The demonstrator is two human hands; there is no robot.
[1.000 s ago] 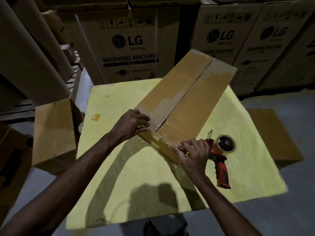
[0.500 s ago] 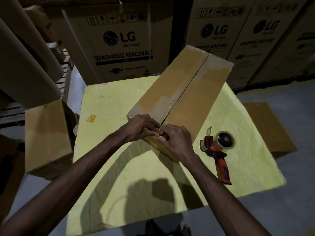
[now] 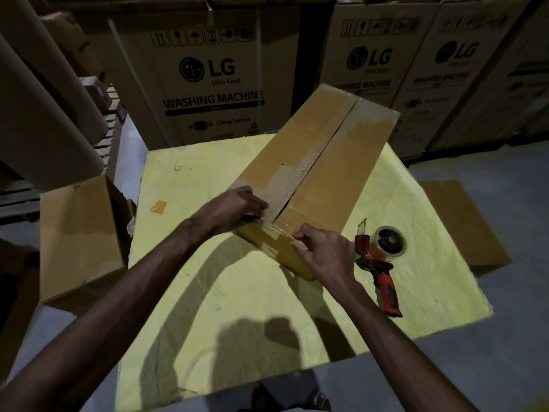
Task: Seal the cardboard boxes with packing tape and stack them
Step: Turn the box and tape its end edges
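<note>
A long cardboard box (image 3: 320, 162) lies diagonally on the yellow table (image 3: 237, 292), its top seam running away from me. Clear tape (image 3: 274, 230) crosses the near end of the box. My left hand (image 3: 234, 208) rests on the near left corner of the top, fingers pressing the tape by the seam. My right hand (image 3: 323, 251) lies on the near end face, fingertips pressing the tape down. A red-handled tape dispenser (image 3: 383, 257) with a roll lies on the table just right of my right hand, untouched.
A smaller cardboard box (image 3: 77, 242) stands off the table's left edge. Flat cardboard (image 3: 463, 224) lies on the floor to the right. Large LG washing machine cartons (image 3: 208, 72) stand behind the table. A scrap of tape (image 3: 158, 207) sticks to the table.
My right hand slid from the seam, where both hands met, out to the right along the box's near end. The left hand stayed on the near left corner.
</note>
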